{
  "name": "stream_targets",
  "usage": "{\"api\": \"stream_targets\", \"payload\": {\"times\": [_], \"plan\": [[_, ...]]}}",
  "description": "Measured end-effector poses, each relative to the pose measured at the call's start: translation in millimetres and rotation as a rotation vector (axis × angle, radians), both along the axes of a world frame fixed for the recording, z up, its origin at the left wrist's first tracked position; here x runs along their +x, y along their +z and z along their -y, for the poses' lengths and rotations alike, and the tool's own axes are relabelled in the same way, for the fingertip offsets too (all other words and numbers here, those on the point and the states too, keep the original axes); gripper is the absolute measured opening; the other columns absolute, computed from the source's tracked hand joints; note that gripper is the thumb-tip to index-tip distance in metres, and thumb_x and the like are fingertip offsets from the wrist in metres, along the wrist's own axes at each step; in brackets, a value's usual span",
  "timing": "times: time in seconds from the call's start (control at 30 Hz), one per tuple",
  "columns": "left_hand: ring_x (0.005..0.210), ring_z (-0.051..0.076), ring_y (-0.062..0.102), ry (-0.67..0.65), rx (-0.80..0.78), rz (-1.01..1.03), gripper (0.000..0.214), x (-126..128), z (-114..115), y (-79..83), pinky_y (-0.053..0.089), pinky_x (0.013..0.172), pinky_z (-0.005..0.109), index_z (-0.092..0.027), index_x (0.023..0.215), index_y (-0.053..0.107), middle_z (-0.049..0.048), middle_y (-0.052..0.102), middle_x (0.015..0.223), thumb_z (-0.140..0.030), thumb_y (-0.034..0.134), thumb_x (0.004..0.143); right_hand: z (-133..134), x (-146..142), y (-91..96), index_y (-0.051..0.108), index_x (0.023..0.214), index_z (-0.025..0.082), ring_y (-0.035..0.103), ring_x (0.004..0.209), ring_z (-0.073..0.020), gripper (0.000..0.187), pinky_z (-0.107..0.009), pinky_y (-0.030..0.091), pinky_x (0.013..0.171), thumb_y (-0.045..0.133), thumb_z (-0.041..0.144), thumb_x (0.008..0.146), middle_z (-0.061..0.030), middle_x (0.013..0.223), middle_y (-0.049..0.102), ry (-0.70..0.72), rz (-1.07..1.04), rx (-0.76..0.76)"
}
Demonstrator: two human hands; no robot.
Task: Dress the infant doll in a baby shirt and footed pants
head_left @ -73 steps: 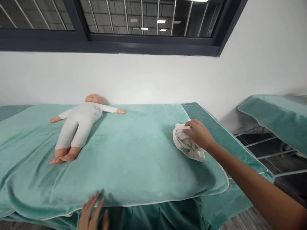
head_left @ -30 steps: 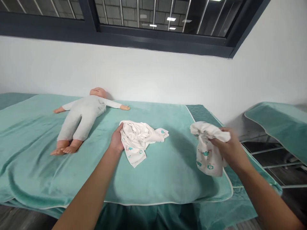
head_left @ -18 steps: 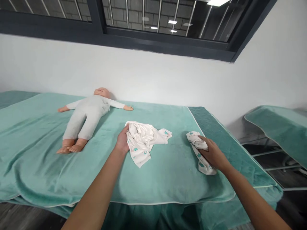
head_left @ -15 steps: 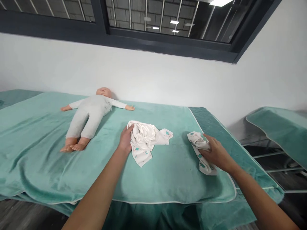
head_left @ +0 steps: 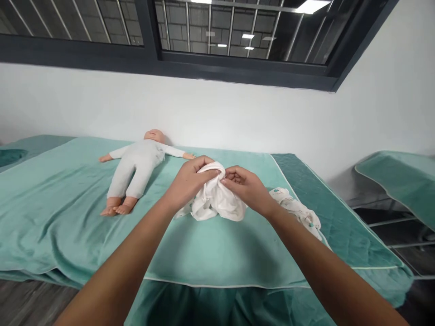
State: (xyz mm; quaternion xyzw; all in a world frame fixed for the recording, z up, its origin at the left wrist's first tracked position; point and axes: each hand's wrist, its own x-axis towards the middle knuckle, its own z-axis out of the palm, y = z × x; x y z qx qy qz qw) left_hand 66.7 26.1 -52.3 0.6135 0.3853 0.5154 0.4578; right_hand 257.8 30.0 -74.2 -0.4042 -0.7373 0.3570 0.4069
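Note:
A bunched white baby garment (head_left: 219, 201) is held up a little over the green blanket, its folds hanging down. My left hand (head_left: 193, 181) pinches the gathered top between thumb and fingers. From the other side, my right hand (head_left: 246, 188) grips the same gathered edge with thumb and fingertips. Which part of the garment this edge is, I cannot tell. A second white garment with small green prints (head_left: 297, 210) lies crumpled on the blanket, partly behind my right forearm.
A baby doll (head_left: 137, 156) in white clothing lies on its back to the left, head toward the wall. The green blanket (head_left: 210, 253) covers a bed against a white wall under a barred window (head_left: 238, 27). Another green-covered surface (head_left: 404, 181) stands at the right.
My right hand has let go of the printed garment on the right and moved left to the bunched garment. My left hand has raised that garment slightly, and both hands now grip it.

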Motion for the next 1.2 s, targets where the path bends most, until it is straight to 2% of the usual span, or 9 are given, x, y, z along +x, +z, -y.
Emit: {"api": "stream_targets", "payload": {"times": [0.13,0.23,0.33,0.47,0.6,0.77,1.0,1.1,1.2], "plan": [[0.064,0.013,0.051,0.089,0.083,-0.111,0.01,-5.5,14.4,34.9,0.037,0.056,0.022,-0.017,0.079,0.064,-0.0016,0.059,0.07,-0.027,0.066,0.077,5.0,-21.1,34.2,0.059,0.095,0.022,0.055,0.075,-0.0136,0.029,-0.027,0.044,0.065,0.072,0.043,0.081,0.0019,0.085,0.06,0.12,-0.054,-0.026],[0.066,0.013,0.052,0.148,0.162,-0.244,0.004,-7.0,17.3,46.4,0.036,0.058,0.022,-0.018,0.08,0.063,-0.0024,0.058,0.07,-0.019,0.061,0.077,9.1,-28.2,48.9,0.06,0.094,0.022,0.053,0.074,-0.0136,0.021,-0.026,0.041,0.064,0.068,0.038,0.082,0.0027,0.084,0.061,0.062,0.099,0.088],[0.07,0.017,0.056,0.254,0.313,-0.519,0.012,-8.8,17.0,47.4,0.038,0.065,0.026,-0.02,0.088,0.062,-0.0017,0.057,0.071,-0.016,0.059,0.078,7.7,-27.1,54.1,0.059,0.088,0.022,0.049,0.067,-0.0123,0.005,-0.026,0.037,0.062,0.057,0.024,0.084,0.0041,0.076,0.058,-0.07,0.188,0.248],[0.085,0.024,0.062,0.423,0.496,-0.957,0.026,-7.0,17.2,43.2,0.043,0.077,0.033,-0.02,0.1,0.059,0.0036,0.058,0.09,-0.007,0.053,0.079,5.2,-17.9,58.7,0.057,0.085,0.022,0.048,0.065,-0.0131,0.009,-0.026,0.036,0.062,0.053,0.016,0.08,0.0034,0.073,0.057,-0.246,0.24,0.418],[0.087,0.024,0.062,0.488,0.53,-1.238,0.027,-2.5,16.9,40.8,0.046,0.073,0.033,-0.019,0.098,0.057,0.0078,0.059,0.1,-0.002,0.042,0.082,7.0,-9.8,65.9,0.06,0.093,0.022,0.054,0.076,-0.0171,0.017,-0.029,0.037,0.067,0.048,0.015,0.083,-0.0023,0.092,0.064,-0.379,0.437,0.591],[0.082,0.024,0.062,0.584,0.501,-1.084,0.028,-13.0,14.1,35.5,0.045,0.073,0.035,-0.019,0.098,0.057,0.0063,0.062,0.095,-0.004,0.043,0.08,8.4,9.5,61.0,0.065,0.099,0.023,0.061,0.087,-0.0201,0.025,-0.03,0.042,0.072,0.045,0.014,0.087,-0.0042,0.103,0.068,-0.443,0.536,0.654],[0.094,0.022,0.062,0.644,0.581,-0.736,0.027,-33.6,13.2,29.5,0.048,0.079,0.034,-0.023,0.101,0.055,0.0044,0.067,0.105,-0.01,0.042,0.082,7.2,46.4,51.1,0.068,0.109,0.025,0.066,0.098,-0.0226,0.04,-0.036,0.049,0.083,0.045,0.008,0.081,-0.0029,0.109,0.073,-0.52,0.43,0.716],[0.095,0.023,0.063,0.632,0.522,-0.749,0.023,-40.8,16.2,31.7,0.049,0.08,0.034,-0.024,0.106,0.055,0.0045,0.068,0.108,-0.018,0.043,0.087,9.2,61.6,56.6,0.068,0.111,0.028,0.067,0.1,-0.0238,0.04,-0.039,0.051,0.085,0.047,0.011,0.082,-0.0017,0.11,0.073,-0.526,0.463,0.647],[0.091,0.026,0.065,0.627,0.343,-0.893,0.024,-47.9,20.6,36.1,0.049,0.074,0.035,-0.025,0.109,0.057,0.0052,0.07,0.104,-0.027,0.046,0.089,12.3,73.3,62.4,0.072,0.1,0.03,0.068,0.091,-0.0237,0.032,-0.037,0.052,0.076,0.049,0.016,0.084,-0.0002,0.102,0.075,-0.496,0.588,0.52]]}}
